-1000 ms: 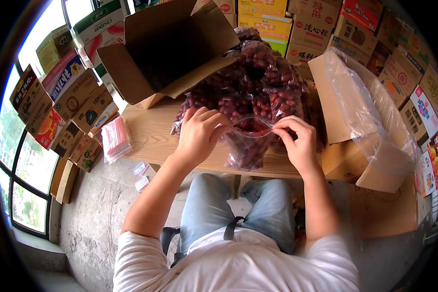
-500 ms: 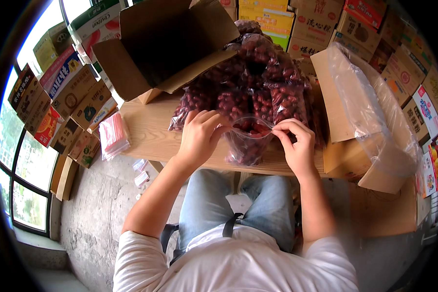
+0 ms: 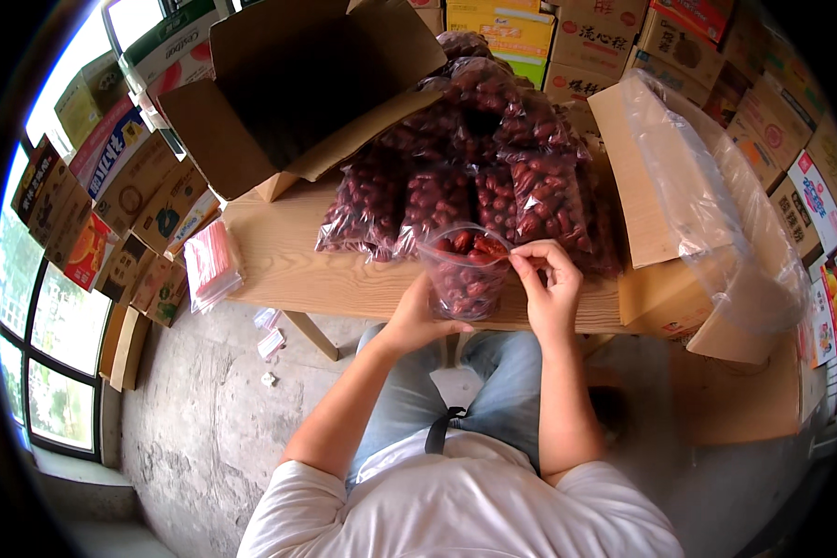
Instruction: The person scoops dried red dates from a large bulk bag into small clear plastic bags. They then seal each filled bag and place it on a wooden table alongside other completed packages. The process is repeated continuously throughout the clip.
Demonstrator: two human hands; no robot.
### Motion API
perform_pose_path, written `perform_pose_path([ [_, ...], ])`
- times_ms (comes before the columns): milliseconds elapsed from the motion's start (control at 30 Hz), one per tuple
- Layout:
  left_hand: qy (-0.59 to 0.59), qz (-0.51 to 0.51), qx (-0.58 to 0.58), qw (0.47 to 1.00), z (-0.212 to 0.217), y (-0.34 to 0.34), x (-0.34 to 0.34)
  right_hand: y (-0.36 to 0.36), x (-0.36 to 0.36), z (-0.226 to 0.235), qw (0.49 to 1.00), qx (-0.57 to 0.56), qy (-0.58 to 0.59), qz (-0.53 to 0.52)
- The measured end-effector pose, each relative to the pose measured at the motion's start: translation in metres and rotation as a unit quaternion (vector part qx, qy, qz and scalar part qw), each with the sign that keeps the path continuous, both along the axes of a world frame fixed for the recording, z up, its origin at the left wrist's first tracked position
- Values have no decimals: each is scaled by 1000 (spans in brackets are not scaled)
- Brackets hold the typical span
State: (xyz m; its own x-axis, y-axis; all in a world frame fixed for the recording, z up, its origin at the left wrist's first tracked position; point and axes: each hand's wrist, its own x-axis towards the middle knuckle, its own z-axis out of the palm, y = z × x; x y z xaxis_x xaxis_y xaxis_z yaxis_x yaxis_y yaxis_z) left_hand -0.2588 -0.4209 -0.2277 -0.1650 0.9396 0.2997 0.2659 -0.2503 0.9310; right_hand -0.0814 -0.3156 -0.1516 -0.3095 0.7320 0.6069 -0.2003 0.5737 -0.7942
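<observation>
A person in a white shirt and pale jeans works at a wooden table (image 3: 288, 251), both forearms rising from the lower part of the frame and converging near its center. The left hand (image 3: 417, 321) reaches up from the lower left, cupped low against the side of a clear bag (image 3: 465, 288), thumb stretched out below it; the fingers pass out of sight behind the plastic, so how tightly they close cannot be told. The right hand (image 3: 553, 284), bent at the wrist, has thumb and forefinger pinched together on the right end of the bag's rim. The bag is upright at the table's near edge, mid-frame, its round mouth gaping over dark red fruit (image 3: 474, 246).

Just behind it, filled bags (image 3: 437, 200) of the same fruit are heaped at upper center. An open carton (image 3: 191, 139) tilts at upper left, and another, the lined carton (image 3: 632, 177), stands at right with clear plastic spilling over its side. A red-striped packet (image 3: 212, 260) lies at the table's left end. Stacked boxes (image 3: 121, 200) line a window (image 3: 60, 400) at left, above a concrete floor (image 3: 195, 418); more cartons (image 3: 591, 42) fill the upper right.
</observation>
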Motion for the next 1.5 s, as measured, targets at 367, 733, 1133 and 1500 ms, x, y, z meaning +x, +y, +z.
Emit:
perform_pose_path([
  [367,-188,52,-42,980,12,0,18,-12,21,-48,986,-140,45,84],
  [733,-234,62,46,969,62,-62,13,-38,7,-46,953,-128,-15,274],
  [1133,-243,110,35,963,71,-81,23,-49,14,-46,966,-125,-1,226],
  [1500,-263,92,44,959,71,-78,29,-50,12,-47,975,-65,37,207],
])
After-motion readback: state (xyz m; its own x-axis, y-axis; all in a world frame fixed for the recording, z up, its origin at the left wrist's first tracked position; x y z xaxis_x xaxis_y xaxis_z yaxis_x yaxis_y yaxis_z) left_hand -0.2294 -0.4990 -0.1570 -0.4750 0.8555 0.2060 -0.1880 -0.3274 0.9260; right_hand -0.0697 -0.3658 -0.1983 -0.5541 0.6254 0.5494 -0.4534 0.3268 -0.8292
